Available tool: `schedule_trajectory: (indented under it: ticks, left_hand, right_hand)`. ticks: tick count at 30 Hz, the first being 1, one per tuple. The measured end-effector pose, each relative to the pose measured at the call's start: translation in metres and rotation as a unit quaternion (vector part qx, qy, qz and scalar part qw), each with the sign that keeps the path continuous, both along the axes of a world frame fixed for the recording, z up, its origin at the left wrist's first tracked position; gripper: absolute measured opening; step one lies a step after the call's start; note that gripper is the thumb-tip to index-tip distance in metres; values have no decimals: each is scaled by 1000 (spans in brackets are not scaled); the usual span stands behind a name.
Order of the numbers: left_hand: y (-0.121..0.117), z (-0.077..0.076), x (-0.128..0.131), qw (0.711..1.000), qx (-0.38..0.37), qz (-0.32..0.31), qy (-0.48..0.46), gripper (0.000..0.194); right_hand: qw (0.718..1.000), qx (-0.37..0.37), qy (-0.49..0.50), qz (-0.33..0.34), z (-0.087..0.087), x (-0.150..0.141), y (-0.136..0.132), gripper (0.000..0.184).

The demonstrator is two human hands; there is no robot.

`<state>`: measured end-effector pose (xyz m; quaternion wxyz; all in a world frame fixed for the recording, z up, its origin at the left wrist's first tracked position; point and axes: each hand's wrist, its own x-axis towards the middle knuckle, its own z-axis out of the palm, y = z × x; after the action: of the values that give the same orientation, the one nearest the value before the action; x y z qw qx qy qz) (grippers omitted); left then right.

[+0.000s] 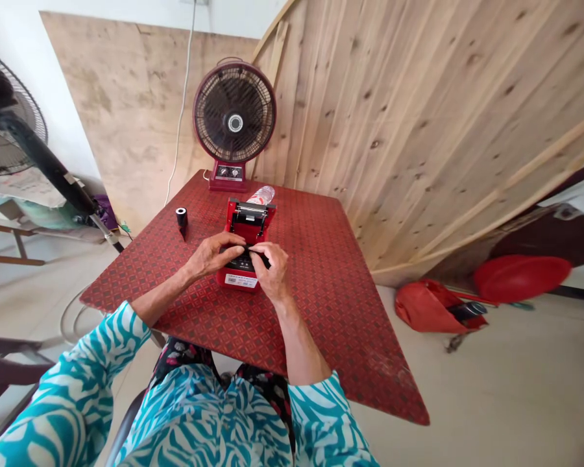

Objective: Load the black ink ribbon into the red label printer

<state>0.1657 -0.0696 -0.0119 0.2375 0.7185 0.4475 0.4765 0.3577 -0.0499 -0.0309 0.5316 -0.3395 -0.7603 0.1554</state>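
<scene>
The left hand (pixel 214 255) and right hand (pixel 272 267) nearly meet over the red machine (pixel 243 264) directly beneath them, each curled in a pinching pose; I cannot tell what they grip. Just beyond both hands stands its raised lid (pixel 250 222), a black roll (pixel 182 224) sits left of and beyond the left hand, a clear bottle (pixel 263 194) lies farther past the right, and a dark red fan (pixel 234 120) stands farthest

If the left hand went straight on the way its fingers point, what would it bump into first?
Most likely the right hand: its fingertips face those of the left hand over the red machine, though depth is unclear.
</scene>
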Motion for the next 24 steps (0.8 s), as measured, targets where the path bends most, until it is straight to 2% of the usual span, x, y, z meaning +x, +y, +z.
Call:
schedule_trajectory:
  ticks: [3,5,8,10,13,17,21,24]
  left_hand:
    - [0,-13,-8,994,34,73,-72,42]
    - [1,-25,-15,989,50,116,-83,47]
    - [3,-40,-26,984,48,152,-78,52]
    - [6,-42,-31,983,49,161,-69,52]
    - [13,-32,-30,985,64,153,-49,54]
    - [31,-3,-20,989,63,129,-40,59]
    - [51,23,-10,991,-1,110,-73,56]
    - [60,31,-5,989,-35,83,-118,56]
  right_hand:
    - [1000,19,-12,0,3,5,-3,15]
    - [999,40,-33,5,5,10,-6,14]
    - [994,84,-70,2,7,16,-12,12]
    - [990,111,-89,-5,9,19,-16,11]
    - [982,147,-120,2,11,21,-22,12]
    - [969,184,-164,15,15,23,-25,12]
    - [962,201,-181,25,19,26,-26,11]
    - [960,205,-187,33,22,28,-27,11]
